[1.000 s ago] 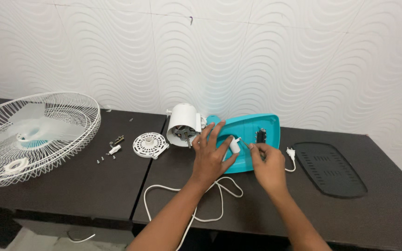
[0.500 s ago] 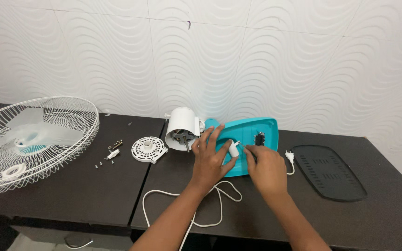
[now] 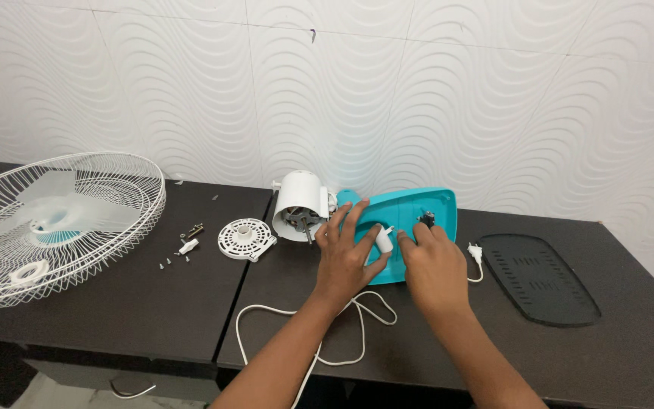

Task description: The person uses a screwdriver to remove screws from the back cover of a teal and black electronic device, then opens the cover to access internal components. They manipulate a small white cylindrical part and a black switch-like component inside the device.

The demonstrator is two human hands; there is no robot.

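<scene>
A turquoise fan base [image 3: 424, 212] lies flat on the dark table [image 3: 115, 303], joined to a white motor housing [image 3: 300, 204] at its left. My left hand [image 3: 348, 254] rests spread on the base, thumb against a small white cylindrical part [image 3: 382, 238]. My right hand [image 3: 433, 265] lies on the base just right of that part, fingers curled toward it. A small black component [image 3: 426, 219] sits on the base beyond my right fingers. A white power cord [image 3: 289, 322] loops on the table under my wrists, its plug [image 3: 474, 250] right of the base.
A white wire fan guard with pale blades [image 3: 47, 223] lies at the left. A round white grille cap [image 3: 246, 238], several small screws [image 3: 174, 260] and a small white piece [image 3: 188, 246] lie between guard and motor. A black base cover plate [image 3: 543, 276] lies at the right.
Both hands stay on the turquoise base by the white part, shifting only slightly. The view has drifted a little with my head.
</scene>
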